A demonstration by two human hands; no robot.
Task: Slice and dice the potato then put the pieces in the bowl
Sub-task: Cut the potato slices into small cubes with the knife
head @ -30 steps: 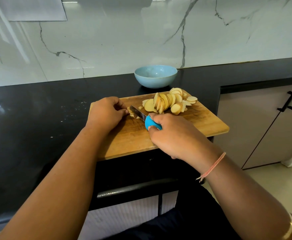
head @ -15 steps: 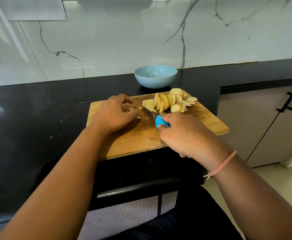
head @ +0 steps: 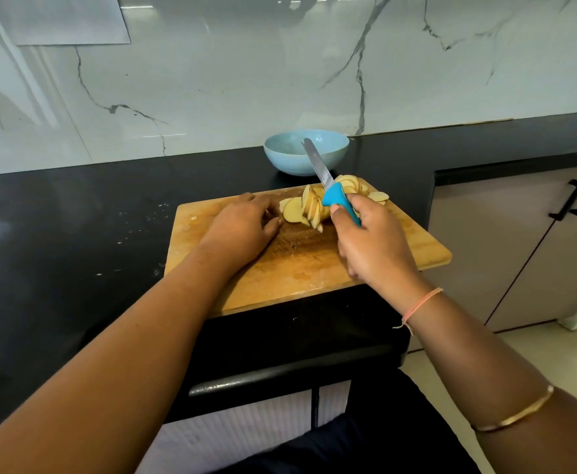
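Note:
A pile of round potato slices (head: 306, 208) lies at the far side of the wooden cutting board (head: 297, 265). My right hand (head: 371, 241) grips the blue handle of a knife (head: 318, 167); its blade is lifted and points up and away, over the slices toward the bowl. My left hand (head: 242, 224) rests on the board just left of the slices, fingers loosely bent and the fingertips hidden behind the hand. The light blue bowl (head: 306, 155) stands behind the board near the wall; what I see of its inside is bare.
The board sits on a black counter (head: 58, 234) and overhangs its front edge. White crumbs (head: 143, 217) are scattered left of the board. A marble wall rises behind. Beige cabinets with black handles (head: 574, 203) stand to the right, beside pale floor.
My right hand has lifted the knife off the board and swung its blade up toward the bowl. My left hand has moved right, up to the slices.

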